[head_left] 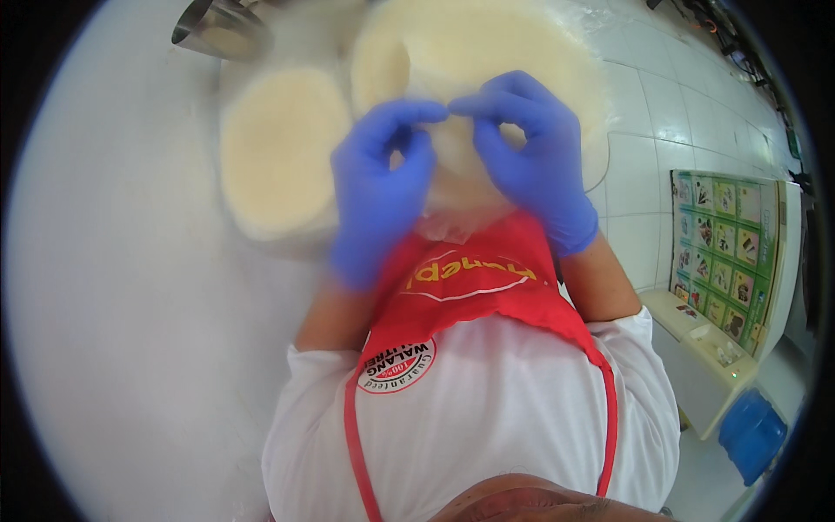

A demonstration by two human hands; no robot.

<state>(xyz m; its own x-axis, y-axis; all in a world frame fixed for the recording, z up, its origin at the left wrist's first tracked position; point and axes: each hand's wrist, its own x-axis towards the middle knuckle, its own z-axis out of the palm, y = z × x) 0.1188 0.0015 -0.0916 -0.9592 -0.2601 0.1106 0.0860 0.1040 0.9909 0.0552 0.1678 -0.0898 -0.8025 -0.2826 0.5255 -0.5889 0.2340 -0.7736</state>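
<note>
Beyond the red apron (513, 300), the left hand (383, 178) and right hand (535, 161) are apparently pinching translucent plastic film (457, 170), thumbs curling toward forefingers; likely light, limp, slippery, it is favouring edge grips

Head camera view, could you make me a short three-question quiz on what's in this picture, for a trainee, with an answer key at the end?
1. Multiple choice: what colour are the gloves? A) red, B) blue, C) green.
2. True or false: the metal container is farther from the person than the smaller pale oval.
3. Short answer: which hand is nearer the smaller pale oval?

Key:
1. B, blue.
2. True: the metal container is at the top of the picture, beyond the oval.
3. The left hand; the right hand is over on the other side of it.
</note>
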